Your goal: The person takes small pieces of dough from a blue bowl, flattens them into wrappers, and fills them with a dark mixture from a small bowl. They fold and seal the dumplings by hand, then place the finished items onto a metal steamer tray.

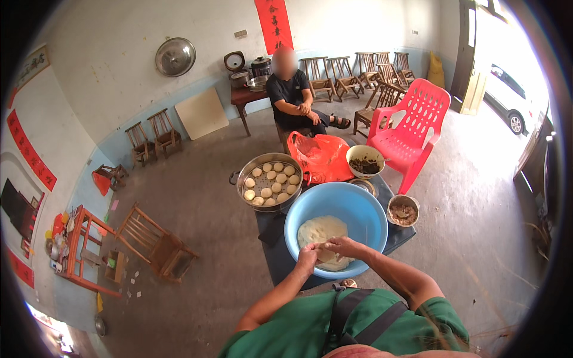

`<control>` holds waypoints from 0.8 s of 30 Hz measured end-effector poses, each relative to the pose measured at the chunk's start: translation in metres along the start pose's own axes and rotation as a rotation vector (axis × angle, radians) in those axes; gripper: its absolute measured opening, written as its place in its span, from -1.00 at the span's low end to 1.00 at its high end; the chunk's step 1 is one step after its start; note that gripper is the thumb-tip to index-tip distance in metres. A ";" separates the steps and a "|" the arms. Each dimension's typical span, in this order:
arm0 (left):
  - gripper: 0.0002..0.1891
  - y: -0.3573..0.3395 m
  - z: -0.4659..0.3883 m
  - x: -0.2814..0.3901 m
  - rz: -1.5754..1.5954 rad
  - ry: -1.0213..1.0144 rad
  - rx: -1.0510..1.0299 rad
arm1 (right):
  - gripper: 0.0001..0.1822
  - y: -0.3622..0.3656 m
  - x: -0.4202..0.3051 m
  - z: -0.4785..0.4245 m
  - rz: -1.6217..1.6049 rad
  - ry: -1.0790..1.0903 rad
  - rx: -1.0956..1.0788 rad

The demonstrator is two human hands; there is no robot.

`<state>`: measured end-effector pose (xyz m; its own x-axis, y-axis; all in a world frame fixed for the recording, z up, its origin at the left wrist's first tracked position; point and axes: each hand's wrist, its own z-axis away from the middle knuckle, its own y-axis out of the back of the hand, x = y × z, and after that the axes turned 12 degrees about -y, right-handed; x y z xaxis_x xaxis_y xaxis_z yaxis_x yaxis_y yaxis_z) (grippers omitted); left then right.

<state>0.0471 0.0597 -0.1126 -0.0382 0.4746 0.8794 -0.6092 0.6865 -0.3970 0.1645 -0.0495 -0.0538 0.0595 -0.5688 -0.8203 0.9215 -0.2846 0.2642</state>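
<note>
My left hand (309, 257) and my right hand (341, 246) meet over the near side of a blue plastic basin (365, 210), pinching a small flattened piece of dough (326, 255) between them. Beneath them, a large mass of pale dough (323, 227) lies in the basin. A round metal steamer tray (241, 179) to the left holds several round dough buns (266, 192). Beyond the basin, to the right, a bowl of dark filling (365, 166) has a spoon in it. A smaller pot of pinkish minced filling (403, 214) stands right of the basin.
A red plastic bag (320, 159) lies on the dark table (275, 255) behind the basin. Close beyond the table stands a red plastic armchair (409, 129). Another person (291, 96) sits across from me. A wooden chair (163, 250) is on the floor at left.
</note>
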 end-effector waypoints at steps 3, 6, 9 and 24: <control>-0.81 -0.002 0.004 0.005 -0.013 0.021 0.009 | -0.62 0.004 0.010 -0.007 0.146 0.115 0.014; -0.80 -0.006 0.007 0.008 -0.071 0.030 -0.022 | -0.71 0.003 0.026 -0.021 0.364 0.218 0.159; -0.80 -0.003 0.006 0.001 -0.140 0.025 -0.016 | -0.73 -0.002 0.032 -0.024 0.422 0.265 0.223; -0.79 0.002 0.004 -0.006 -0.131 -0.041 0.030 | -0.76 -0.009 0.022 -0.019 0.415 0.158 0.167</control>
<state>0.0429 0.0558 -0.1171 0.0114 0.3582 0.9336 -0.6346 0.7241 -0.2701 0.1648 -0.0445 -0.0841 0.4793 -0.5400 -0.6918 0.7338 -0.1858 0.6535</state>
